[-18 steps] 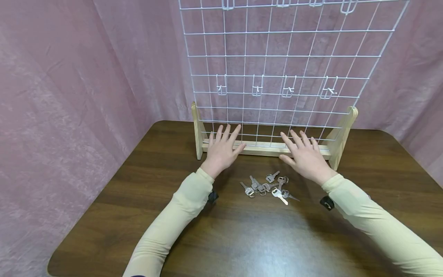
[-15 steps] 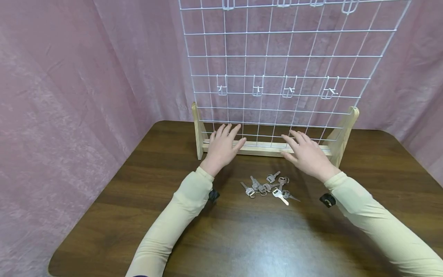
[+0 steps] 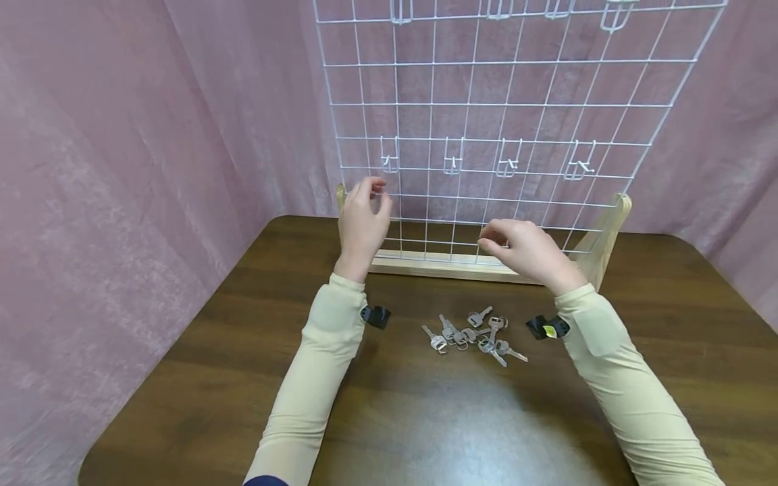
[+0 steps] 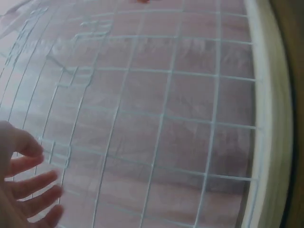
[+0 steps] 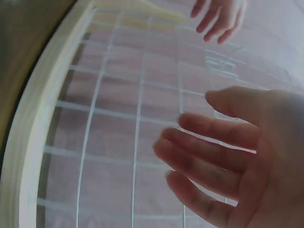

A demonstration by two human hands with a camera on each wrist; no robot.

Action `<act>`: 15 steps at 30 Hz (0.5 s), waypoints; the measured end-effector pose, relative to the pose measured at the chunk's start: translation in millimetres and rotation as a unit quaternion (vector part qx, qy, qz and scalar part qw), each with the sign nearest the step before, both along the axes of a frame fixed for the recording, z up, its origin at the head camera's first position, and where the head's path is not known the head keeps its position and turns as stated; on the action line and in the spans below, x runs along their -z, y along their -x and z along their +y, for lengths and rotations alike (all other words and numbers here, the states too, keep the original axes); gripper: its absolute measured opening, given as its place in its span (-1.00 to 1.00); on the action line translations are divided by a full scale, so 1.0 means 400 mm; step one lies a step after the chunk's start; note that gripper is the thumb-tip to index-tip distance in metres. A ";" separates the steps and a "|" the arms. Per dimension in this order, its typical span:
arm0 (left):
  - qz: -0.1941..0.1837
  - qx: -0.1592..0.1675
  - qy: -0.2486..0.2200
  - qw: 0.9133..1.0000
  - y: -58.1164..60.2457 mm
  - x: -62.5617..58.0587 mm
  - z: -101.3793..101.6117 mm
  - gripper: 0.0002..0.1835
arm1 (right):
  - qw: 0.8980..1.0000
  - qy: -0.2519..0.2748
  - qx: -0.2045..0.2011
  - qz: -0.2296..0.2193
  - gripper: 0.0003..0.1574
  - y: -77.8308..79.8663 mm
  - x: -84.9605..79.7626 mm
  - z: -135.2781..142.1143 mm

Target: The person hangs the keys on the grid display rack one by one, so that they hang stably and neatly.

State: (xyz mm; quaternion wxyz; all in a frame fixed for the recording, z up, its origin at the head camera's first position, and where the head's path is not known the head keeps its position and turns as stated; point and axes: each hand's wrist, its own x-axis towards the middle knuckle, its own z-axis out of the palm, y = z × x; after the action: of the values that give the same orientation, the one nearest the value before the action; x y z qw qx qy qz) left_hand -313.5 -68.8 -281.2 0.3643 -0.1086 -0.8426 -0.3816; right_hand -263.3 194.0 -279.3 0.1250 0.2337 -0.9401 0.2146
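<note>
My left hand [image 3: 363,223] is raised before the lower left of a white wire grid [image 3: 450,104], its fingers loosely bent and holding nothing. Just above its fingertips in the head view is a small white hook [image 3: 389,164]. My right hand [image 3: 529,251] hovers before the grid's lower right, thumb and fingers bent with a gap between them, likewise without anything in it. Its slack fingers [image 5: 204,159] show in front of the wires in the right wrist view. Several silver keys [image 3: 437,343] with small rings lie in a loose cluster on the table between my forearms.
A pale wooden base [image 3: 450,268] with upright end pieces [image 3: 608,229] carries the grid on the brown table [image 3: 255,351]. More white hooks [image 3: 452,165] hang in a lower row and an upper row. Pink curtains [image 3: 152,169] enclose the back and sides.
My left hand has risen and shifted left, its spread fingers now bent. The right hand's fingers have also bent as it moved slightly left. The keys stay on the table.
</note>
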 end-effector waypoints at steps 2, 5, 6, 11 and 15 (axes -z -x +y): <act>0.024 -0.005 -0.036 0.999 0.009 -0.002 -0.005 -0.76 | 1.000 0.010 -0.009 0.002 -0.77 0.002 0.004 -0.010; 0.060 -0.016 -0.085 0.994 0.018 0.004 -0.013 -0.78 | 0.999 0.027 -0.016 0.029 -0.81 0.009 0.025 -0.016; 0.071 -0.018 -0.100 0.992 0.022 0.008 -0.018 -0.78 | 0.999 0.031 -0.017 0.039 -0.82 0.011 0.032 -0.015; 0.080 -0.041 -0.139 0.986 0.044 0.016 -0.047 -0.67 | 0.998 0.037 -0.025 0.048 -0.87 0.025 0.058 -0.005; 0.043 -0.031 -0.156 0.986 0.075 0.011 -0.078 -0.42 | 0.997 0.021 -0.070 0.014 -0.85 0.038 0.068 -0.008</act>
State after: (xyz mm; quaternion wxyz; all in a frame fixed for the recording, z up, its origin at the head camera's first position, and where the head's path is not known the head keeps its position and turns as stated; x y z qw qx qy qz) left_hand -343.4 -100.0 -285.4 0.4242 -0.0402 -0.7594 -0.4917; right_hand -278.5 191.0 -306.6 0.1278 0.2994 -0.9149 0.2388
